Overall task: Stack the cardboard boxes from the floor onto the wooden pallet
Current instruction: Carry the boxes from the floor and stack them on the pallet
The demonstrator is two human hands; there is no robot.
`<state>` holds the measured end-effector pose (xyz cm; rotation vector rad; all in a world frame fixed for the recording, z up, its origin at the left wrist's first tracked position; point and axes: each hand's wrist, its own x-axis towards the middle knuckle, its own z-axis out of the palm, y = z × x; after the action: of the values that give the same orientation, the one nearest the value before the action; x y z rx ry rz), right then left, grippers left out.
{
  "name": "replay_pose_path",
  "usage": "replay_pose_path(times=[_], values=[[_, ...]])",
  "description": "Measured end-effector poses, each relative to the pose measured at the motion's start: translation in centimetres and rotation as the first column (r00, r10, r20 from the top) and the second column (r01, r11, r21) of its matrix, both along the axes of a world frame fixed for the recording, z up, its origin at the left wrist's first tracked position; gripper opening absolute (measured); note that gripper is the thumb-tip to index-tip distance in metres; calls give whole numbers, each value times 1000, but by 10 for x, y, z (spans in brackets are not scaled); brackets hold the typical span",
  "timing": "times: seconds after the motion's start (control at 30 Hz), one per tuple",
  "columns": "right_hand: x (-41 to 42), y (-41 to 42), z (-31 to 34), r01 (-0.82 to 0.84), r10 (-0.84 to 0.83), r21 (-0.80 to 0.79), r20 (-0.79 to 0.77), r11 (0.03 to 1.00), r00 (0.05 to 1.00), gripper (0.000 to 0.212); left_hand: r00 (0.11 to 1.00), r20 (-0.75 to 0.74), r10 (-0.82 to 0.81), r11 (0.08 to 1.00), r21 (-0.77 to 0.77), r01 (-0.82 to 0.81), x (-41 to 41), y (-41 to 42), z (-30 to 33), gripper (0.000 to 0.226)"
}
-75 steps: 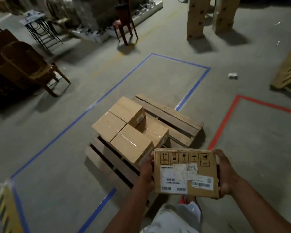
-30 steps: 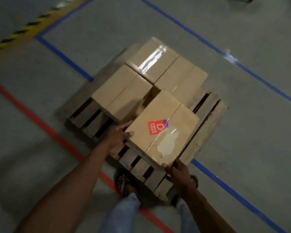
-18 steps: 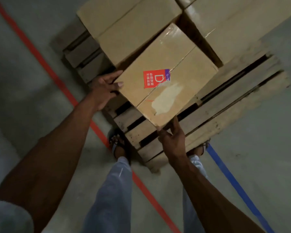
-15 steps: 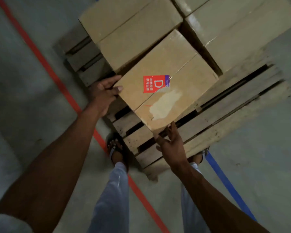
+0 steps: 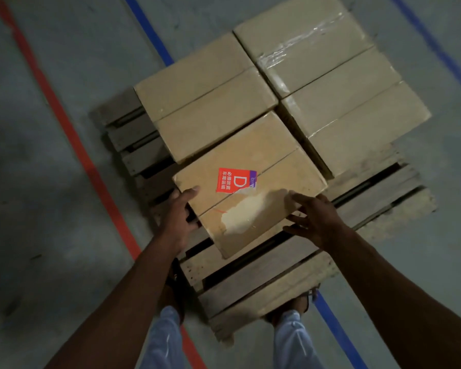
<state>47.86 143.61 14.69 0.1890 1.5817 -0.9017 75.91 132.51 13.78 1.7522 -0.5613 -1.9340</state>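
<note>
Brown cardboard box with red label (image 5: 250, 179) lies on the slatted wooden pallet (image 5: 277, 275). Left hand (image 5: 180, 214) clasps its near-left corner; right hand (image 5: 314, 217), fingers spread, touches its right edge. Beyond both hands, three plain cardboard boxes (image 5: 330, 75) abut it.

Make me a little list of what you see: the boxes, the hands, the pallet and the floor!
boxes: four in view on the wooden pallet, packed close together
nearest box: box with the red sticker, lying flat on the slats
left hand: at that box's left edge, thumb on top
right hand: fingers spread, at the box's near right edge
pallet: bare slats showing near the feet
floor: grey, with red tape and blue tape lines
</note>
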Motion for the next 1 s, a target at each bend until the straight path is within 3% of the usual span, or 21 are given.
replay_pose_path(times=[0.13,0.33,0.83,0.93,1.0], values=[[5,-9,-12,0,0,-47,10,999,1000,70,997,13,-74,995,-64,75,-4,-20,-3,49],[2,-4,-25,36,-39,-107,-26,994,999,78,989,-13,-149,987,-71,147,0,-19,-8,77],[-6,-8,-24,4,-13,-143,-66,990,998,81,986,3,-165,979,-125,164,-15,-18,-6,81],[-7,-7,-25,-37,22,-108,-133,994,991,99,985,52,-164,974,-152,171,-16,-21,-10,100],[-12,-9,-24,-29,23,-13,-330,999,944,121,987,143,-79,982,-157,101,-20,-30,-11,122]])
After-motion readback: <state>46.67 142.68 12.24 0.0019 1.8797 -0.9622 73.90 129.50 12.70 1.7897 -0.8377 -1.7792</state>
